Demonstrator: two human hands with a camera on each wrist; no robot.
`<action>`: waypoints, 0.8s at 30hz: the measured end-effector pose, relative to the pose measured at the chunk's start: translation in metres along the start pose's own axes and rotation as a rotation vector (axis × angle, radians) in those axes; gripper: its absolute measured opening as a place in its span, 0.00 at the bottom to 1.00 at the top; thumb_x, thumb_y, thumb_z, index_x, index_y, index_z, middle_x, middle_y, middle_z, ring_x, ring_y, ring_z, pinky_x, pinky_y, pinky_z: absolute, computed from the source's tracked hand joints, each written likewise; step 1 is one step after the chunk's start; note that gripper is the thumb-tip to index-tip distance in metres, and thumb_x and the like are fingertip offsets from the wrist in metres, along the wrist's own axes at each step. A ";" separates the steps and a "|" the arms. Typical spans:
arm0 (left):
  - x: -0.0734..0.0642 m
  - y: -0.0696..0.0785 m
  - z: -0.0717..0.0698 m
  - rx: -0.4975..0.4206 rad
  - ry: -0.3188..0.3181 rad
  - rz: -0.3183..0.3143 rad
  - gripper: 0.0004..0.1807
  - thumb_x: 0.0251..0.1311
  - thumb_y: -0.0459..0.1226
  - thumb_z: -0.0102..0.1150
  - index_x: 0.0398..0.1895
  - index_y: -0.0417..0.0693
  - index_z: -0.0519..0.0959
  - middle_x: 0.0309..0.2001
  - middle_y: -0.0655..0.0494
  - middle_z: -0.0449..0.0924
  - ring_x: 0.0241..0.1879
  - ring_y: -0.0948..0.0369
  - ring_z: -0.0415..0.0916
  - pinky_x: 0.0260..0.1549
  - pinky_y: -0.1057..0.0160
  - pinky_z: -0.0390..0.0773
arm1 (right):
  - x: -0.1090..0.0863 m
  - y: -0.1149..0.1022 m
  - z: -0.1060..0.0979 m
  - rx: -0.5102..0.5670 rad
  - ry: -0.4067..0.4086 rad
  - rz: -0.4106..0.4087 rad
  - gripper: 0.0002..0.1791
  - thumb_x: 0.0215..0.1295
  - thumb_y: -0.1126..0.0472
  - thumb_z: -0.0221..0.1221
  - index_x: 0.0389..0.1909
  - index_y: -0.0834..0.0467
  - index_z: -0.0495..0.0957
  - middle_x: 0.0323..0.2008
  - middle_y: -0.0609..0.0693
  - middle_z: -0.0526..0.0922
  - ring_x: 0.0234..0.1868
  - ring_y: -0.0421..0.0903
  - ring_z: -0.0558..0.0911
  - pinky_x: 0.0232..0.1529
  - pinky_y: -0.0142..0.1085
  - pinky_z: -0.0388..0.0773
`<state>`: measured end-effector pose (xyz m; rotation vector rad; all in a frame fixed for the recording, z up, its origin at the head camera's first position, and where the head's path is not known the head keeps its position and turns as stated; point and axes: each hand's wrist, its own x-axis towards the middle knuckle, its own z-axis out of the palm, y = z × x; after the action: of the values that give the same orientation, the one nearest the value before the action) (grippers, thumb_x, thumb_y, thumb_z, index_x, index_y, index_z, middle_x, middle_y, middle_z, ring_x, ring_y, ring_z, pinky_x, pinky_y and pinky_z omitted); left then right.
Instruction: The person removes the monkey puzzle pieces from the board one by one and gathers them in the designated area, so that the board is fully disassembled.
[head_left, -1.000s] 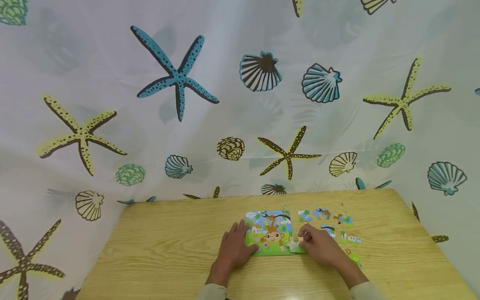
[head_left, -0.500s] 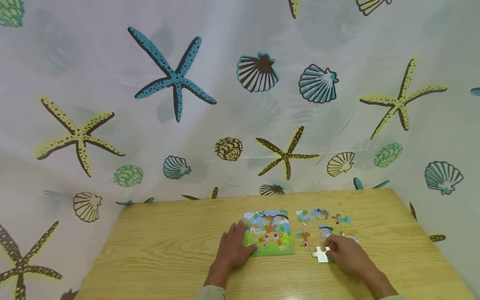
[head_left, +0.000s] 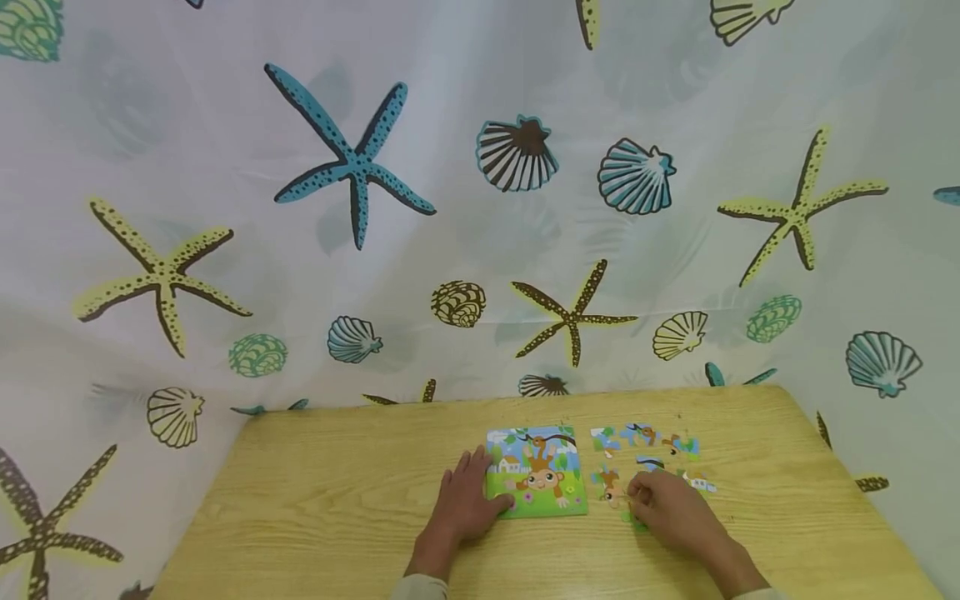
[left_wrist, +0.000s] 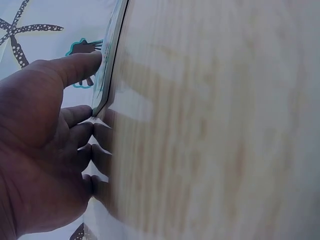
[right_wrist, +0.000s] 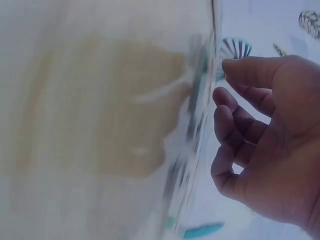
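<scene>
A square picture board (head_left: 536, 492) with a monkey lies flat on the wooden table (head_left: 337, 500). My left hand (head_left: 467, 496) rests along its left edge, the thumb over the lower corner. In the left wrist view, the left fingers (left_wrist: 82, 135) are extended beside the board's edge. Right of the board, my right hand (head_left: 671, 510) hovers low over loose puzzle pieces, thumb and forefinger close together. A green piece (head_left: 636, 523) shows partly beneath it; a monkey-face piece (head_left: 609, 492) is near its fingertips. Whether the right fingers (right_wrist: 245, 70) pinch a piece is unclear; the pieces are blurred in the right wrist view.
Several more puzzle pieces, among them one with a house (head_left: 700, 481) and a row at the back (head_left: 641, 435), lie beyond the right hand. A white cloth (head_left: 420, 250) printed with starfish and shells hangs behind and beside the table.
My right hand moved a puzzle piece from the board's lower right corner away to the right, then shifted slightly left over that piece. My left hand has stayed at the board.
</scene>
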<state>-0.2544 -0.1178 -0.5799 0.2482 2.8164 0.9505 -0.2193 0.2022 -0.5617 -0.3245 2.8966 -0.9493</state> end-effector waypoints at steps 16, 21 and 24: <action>0.005 -0.008 -0.009 0.059 -0.078 0.053 0.46 0.53 0.48 0.64 0.73 0.39 0.58 0.75 0.39 0.51 0.75 0.39 0.44 0.71 0.33 0.44 | 0.066 -0.095 0.057 -0.097 -0.128 -0.258 0.17 0.67 0.57 0.58 0.54 0.57 0.79 0.46 0.50 0.76 0.46 0.47 0.77 0.44 0.42 0.78; 0.004 -0.007 -0.007 0.052 -0.087 0.048 0.47 0.50 0.47 0.63 0.73 0.39 0.58 0.76 0.40 0.50 0.76 0.40 0.43 0.72 0.34 0.42 | 0.072 -0.102 0.071 -0.138 -0.170 -0.246 0.23 0.66 0.52 0.60 0.59 0.58 0.77 0.48 0.49 0.75 0.47 0.46 0.76 0.42 0.39 0.78; 0.004 -0.006 -0.007 0.072 -0.084 0.053 0.48 0.48 0.47 0.63 0.73 0.39 0.58 0.76 0.40 0.50 0.76 0.40 0.44 0.71 0.34 0.43 | 0.074 -0.104 0.078 -0.155 -0.155 -0.253 0.24 0.62 0.50 0.63 0.57 0.57 0.79 0.46 0.48 0.74 0.44 0.44 0.75 0.40 0.36 0.77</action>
<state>-0.2607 -0.1263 -0.5785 0.3640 2.7829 0.8292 -0.2623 0.0592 -0.5636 -0.7553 2.8362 -0.6911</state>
